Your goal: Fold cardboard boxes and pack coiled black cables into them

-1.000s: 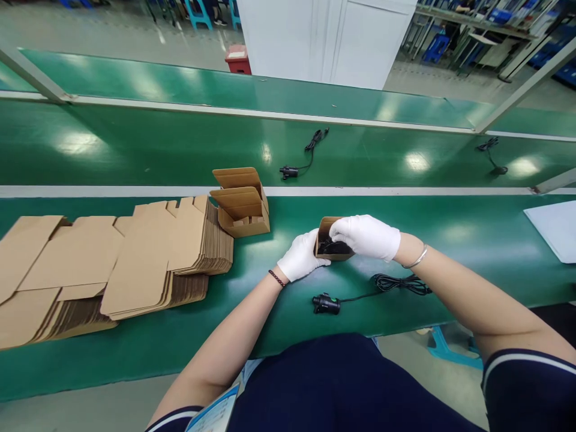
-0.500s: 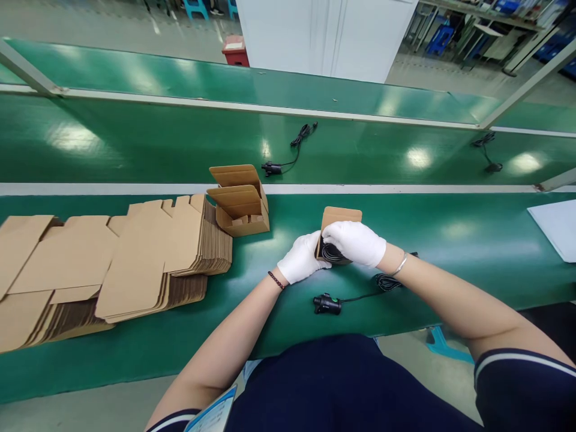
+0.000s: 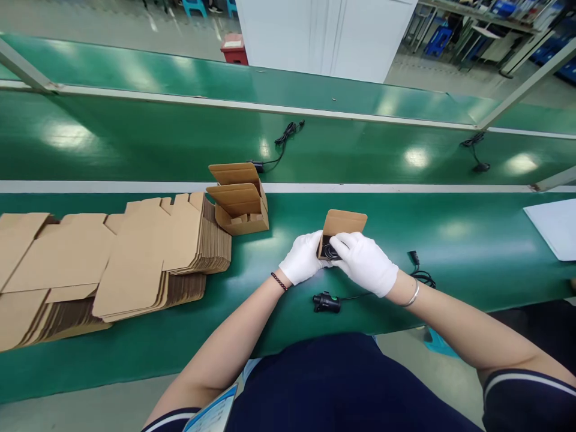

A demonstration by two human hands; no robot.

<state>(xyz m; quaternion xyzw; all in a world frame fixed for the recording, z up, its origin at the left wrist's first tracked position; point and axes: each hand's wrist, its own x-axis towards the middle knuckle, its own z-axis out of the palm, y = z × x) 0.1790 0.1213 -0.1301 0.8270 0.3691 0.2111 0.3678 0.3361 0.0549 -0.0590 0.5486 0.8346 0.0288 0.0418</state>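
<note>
My left hand [image 3: 302, 259], in a white glove, is closed round the left side of a small open cardboard box [image 3: 344, 222]. The box's lid flap stands up at the far side. A coiled black cable [image 3: 330, 252] shows inside the opening. My right hand [image 3: 363, 261], also gloved, covers the right part of the box, its bent fingers on the cable at the opening. Nearer to me lies a black cylindrical device [image 3: 326, 302] with a green spot; its cord runs under my right wrist to a bundled cable [image 3: 423, 277].
Stacks of flat cardboard boxes [image 3: 139, 258] fill the left of the green bench. Beside them stands another open cardboard box [image 3: 243, 225]. On the green strip behind lie corded black devices [image 3: 256, 166], [image 3: 481, 167]. A white sheet [image 3: 553, 228] lies far right.
My right hand has shifted right and toward me, off the box's far left edge, uncovering the lid flap. The corded devices on the rear strip have slid left.
</note>
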